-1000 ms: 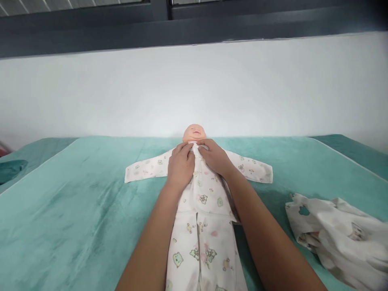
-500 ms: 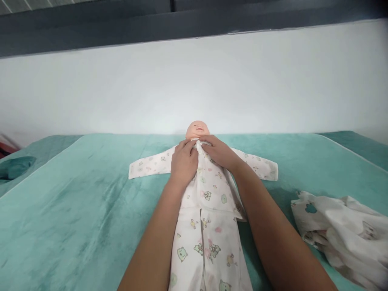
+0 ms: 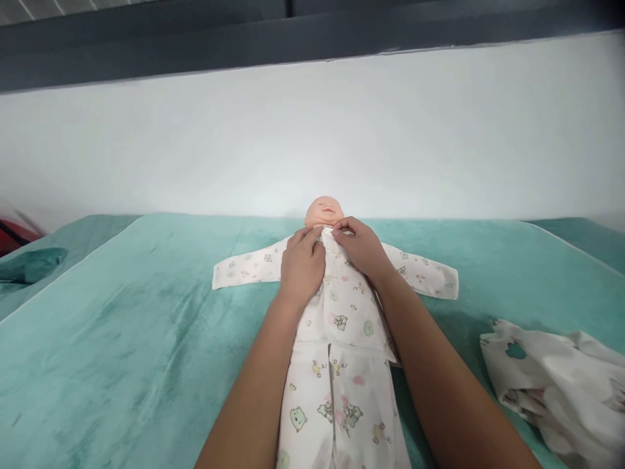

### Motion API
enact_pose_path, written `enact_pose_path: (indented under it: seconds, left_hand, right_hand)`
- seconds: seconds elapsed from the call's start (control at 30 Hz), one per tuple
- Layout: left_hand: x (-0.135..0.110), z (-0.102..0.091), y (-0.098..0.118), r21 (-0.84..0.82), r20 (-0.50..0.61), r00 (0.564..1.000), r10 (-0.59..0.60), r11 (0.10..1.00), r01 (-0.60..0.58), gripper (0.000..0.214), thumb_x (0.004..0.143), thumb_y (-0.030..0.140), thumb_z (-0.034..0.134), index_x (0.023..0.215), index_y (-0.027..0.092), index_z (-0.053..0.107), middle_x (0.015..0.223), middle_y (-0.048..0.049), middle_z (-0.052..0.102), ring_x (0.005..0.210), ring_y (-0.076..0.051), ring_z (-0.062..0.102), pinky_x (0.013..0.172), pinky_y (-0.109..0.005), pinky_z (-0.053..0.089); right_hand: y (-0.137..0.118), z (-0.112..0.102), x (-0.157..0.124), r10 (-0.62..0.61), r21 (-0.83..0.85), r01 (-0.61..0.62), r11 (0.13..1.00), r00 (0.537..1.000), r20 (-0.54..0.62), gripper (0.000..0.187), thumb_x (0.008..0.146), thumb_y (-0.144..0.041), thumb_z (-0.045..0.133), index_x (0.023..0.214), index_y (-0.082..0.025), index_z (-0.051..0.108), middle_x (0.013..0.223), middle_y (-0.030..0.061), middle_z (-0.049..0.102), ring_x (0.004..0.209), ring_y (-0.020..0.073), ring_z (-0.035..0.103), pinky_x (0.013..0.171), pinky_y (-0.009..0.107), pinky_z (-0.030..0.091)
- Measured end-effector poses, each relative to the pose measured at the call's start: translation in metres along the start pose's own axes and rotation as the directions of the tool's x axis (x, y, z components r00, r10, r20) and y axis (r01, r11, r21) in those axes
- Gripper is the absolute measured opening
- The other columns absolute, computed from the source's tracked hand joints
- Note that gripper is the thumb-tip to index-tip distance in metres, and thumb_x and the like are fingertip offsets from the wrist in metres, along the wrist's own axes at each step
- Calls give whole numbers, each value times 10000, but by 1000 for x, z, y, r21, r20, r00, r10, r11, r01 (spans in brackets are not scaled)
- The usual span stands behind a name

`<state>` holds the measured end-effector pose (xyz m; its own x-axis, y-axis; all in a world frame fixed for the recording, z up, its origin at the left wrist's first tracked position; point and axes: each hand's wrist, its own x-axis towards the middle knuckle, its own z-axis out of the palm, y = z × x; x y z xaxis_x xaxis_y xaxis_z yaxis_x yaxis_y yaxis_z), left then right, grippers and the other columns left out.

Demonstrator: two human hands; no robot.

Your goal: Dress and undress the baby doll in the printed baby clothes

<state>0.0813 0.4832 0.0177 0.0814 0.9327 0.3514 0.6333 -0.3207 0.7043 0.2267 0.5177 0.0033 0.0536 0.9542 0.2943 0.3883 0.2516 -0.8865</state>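
A baby doll (image 3: 324,208) lies on its back with its head toward the wall. It wears a white baby shirt (image 3: 349,306) with a small animal print, sleeves spread to both sides, and matching trousers (image 3: 359,410). My left hand (image 3: 303,264) rests on the doll's upper chest, fingers bent at the left side of the collar. My right hand (image 3: 360,247) pinches the shirt's front edge just under the doll's chin. Between the two hands a bit of the collar shows. What lies under my left fingertips is hidden.
Green plush fabric (image 3: 122,339) covers the bed surface. To the right lies a crumpled white printed cloth (image 3: 561,384). A white wall (image 3: 312,130) with a dark band above rises behind the doll. Something red (image 3: 14,238) shows at the far left edge.
The view has shifted slightly, so everything sits a little farther right. Both hands stay at the collar; the right fingers have bent more over the shirt's edge.
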Motion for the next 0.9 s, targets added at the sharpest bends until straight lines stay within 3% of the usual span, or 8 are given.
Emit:
enact_pose_path:
  seconds: [0.27,0.5,0.77,0.9]
  left_hand:
    - [1,1,-2,5,-18,1000,8,1000,-8,443,902,188,394,1257,262,648,1322,-61,595,1269,-245,505,1110,-430,396]
    - [1,1,-2,-24,-32,999,14,1000,-15,448,895,180,407,1259,274,650,1307,-55,606,1261,-239,515,1106,-429,405]
    - [0,1,-2,-42,-22,1000,-6,999,5,437,897,175,409,1227,287,673,1324,-38,599,1270,-224,514,1111,-398,400]
    - [0,1,-2,-44,-29,1000,-5,999,4,427,894,174,409,1215,272,673,1314,-44,606,1267,-222,518,1109,-397,403]
  right_hand:
    - [-1,0,-2,-20,64,22,998,999,-35,134,808,-337,557,838,-217,609,880,5,661,814,179,581,811,341,430]
    - [0,0,-3,24,139,-23,990,1000,-12,203,756,-320,631,933,-222,621,901,-10,656,670,134,534,677,296,436]
    - [3,1,-2,-9,154,13,988,1000,-28,233,738,-285,631,961,-217,625,980,7,662,622,111,492,656,288,432]
    - [4,1,-2,-26,192,31,981,999,-27,239,740,-292,629,964,-211,635,946,4,656,681,126,536,710,295,445]
